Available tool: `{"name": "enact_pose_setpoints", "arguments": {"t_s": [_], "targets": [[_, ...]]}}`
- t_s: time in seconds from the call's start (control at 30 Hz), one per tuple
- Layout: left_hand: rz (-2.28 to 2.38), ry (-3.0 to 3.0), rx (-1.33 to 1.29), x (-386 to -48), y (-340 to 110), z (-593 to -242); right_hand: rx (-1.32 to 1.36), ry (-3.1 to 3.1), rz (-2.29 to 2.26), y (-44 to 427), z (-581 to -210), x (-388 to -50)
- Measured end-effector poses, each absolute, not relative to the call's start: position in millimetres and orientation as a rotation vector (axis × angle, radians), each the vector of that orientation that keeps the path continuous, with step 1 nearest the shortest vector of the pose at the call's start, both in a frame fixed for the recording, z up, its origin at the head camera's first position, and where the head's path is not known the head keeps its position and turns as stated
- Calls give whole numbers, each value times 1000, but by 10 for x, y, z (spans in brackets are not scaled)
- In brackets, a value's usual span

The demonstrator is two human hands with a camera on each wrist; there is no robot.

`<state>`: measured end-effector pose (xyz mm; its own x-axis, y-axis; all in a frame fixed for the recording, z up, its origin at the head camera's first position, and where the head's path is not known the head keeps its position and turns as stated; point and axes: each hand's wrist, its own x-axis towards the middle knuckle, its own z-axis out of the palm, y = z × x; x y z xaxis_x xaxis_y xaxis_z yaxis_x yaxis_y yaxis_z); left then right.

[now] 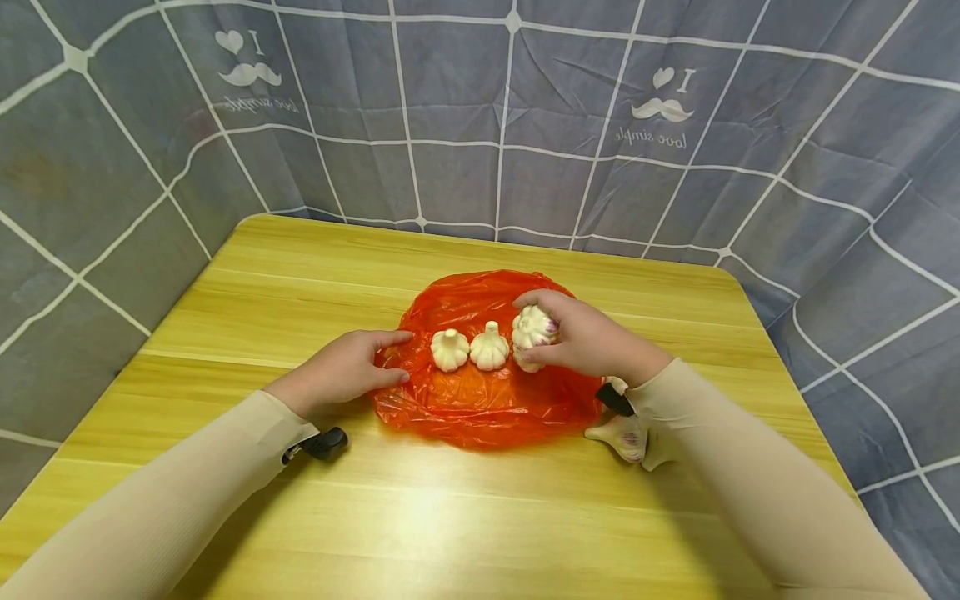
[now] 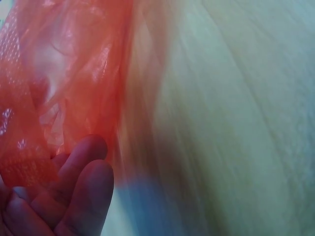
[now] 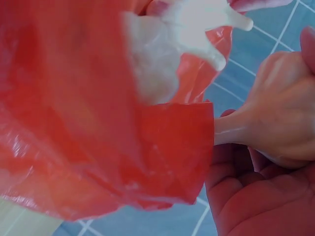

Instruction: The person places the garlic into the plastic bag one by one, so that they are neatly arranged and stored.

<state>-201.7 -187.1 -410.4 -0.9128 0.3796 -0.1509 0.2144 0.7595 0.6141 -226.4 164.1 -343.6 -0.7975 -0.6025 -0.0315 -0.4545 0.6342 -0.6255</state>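
Note:
A red plastic bag (image 1: pixel 480 417) lies spread open on the table, holding a garlic bulb (image 1: pixel 450 351) and a second bulb (image 1: pixel 490 347) side by side, stems up. My right hand (image 1: pixel 581 337) grips another garlic bulb (image 1: pixel 534 327) over the bag's right part. In the right wrist view, the held bulb (image 3: pixel 280 108) has its stem towards the bag, and a further pale bulb (image 3: pixel 152 59) shows behind the red film. At the bag's left rim my left hand (image 1: pixel 348 367) touches the plastic, thumb and fingers apart; the left wrist view shows its fingertips (image 2: pixel 91 182) against the film.
More garlic (image 1: pixel 624 437) lies on the table right of the bag, partly hidden by the right sleeve and the black wrist strap (image 1: pixel 615 400). The wood-grain table (image 1: pixel 405 517) is bounded by a grey checked curtain (image 1: pixel 457 100) at the back and sides.

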Motion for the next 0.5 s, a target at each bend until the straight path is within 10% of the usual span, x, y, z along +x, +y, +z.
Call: {"name": "enact_pose_setpoints", "arguments": {"t_s": [0.5], "targets": [[897,2686,472,-2009,-1875,-4107,-956,2618,-823,1332,-3447,-2227]]}}
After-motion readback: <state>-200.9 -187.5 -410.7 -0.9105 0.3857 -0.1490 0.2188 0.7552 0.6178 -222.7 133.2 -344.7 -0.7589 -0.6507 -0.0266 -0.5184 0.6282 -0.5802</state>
